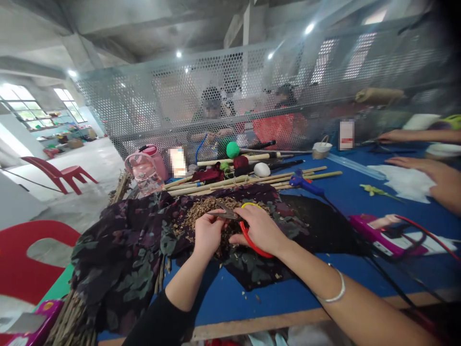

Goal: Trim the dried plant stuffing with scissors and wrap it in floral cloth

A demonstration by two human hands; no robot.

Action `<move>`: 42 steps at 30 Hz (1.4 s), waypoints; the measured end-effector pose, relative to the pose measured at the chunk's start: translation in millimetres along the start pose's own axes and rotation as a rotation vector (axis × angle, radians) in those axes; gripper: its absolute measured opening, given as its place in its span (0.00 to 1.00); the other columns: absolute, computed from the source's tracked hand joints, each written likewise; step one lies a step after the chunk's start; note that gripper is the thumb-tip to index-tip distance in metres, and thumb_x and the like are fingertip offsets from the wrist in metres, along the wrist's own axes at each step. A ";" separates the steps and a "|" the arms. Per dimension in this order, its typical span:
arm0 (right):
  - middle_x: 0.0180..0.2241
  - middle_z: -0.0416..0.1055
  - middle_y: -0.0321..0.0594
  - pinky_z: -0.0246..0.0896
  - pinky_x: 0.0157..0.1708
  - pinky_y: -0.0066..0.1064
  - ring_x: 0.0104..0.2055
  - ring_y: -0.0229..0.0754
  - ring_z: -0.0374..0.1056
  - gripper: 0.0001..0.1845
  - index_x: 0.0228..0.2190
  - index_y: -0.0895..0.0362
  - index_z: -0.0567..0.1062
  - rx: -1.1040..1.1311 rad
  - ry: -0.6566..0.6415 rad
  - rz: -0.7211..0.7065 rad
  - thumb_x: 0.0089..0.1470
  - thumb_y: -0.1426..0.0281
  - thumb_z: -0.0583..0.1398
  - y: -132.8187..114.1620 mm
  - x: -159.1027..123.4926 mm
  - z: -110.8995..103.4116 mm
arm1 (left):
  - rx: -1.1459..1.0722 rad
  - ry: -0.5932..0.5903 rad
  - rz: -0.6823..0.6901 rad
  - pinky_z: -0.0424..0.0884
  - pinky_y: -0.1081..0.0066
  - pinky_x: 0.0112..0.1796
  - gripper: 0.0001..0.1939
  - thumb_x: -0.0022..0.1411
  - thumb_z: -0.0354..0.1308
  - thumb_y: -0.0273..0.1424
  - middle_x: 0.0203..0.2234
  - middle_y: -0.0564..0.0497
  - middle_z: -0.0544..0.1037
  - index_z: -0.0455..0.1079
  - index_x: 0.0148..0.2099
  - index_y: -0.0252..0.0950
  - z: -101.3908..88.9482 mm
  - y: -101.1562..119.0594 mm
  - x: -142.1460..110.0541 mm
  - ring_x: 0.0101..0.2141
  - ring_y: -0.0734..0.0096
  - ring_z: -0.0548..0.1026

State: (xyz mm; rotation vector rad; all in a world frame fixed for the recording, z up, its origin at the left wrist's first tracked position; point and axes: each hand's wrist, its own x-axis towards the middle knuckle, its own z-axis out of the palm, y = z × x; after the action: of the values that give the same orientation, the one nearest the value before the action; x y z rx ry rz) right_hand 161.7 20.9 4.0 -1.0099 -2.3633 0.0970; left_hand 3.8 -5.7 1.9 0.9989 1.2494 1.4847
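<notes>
My right hand (262, 229) is closed round the handles of a pair of scissors (252, 241), which have a red loop below and a yellow part above. The blades point left toward my left hand (208, 234). Its fingertips are pinched together close to the blades, and whatever they hold is too small to make out. Beneath both hands lies a heap of small brown dried clippings (198, 209), spread on a dark floral cloth (122, 259). Part of the heap is hidden by my hands.
Wooden sticks (223, 182), a white ball (261, 169), a green ball (233, 150) and a blue glue gun (306, 183) lie beyond the cloth. A pink bag (147, 166) stands left. At right, a co-worker's hand (421, 168) rests near white paper. Perforated metal panels (162, 96) cross behind.
</notes>
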 end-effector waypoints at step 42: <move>0.22 0.73 0.41 0.63 0.28 0.29 0.23 0.41 0.68 0.30 0.41 0.62 0.73 0.189 0.120 0.300 0.48 0.49 0.57 24.8 1.3 -9.1 | 0.577 0.198 0.174 0.63 0.76 0.25 0.09 0.49 0.55 0.33 0.19 0.53 0.73 0.71 0.31 0.34 -62.3 11.8 33.3 0.20 0.76 0.69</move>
State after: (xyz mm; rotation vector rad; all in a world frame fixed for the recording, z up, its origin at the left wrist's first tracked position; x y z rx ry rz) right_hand 181.7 38.2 5.4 -1.2317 -2.0388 0.3552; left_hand -65.8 11.0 4.6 1.3848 1.8344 1.4045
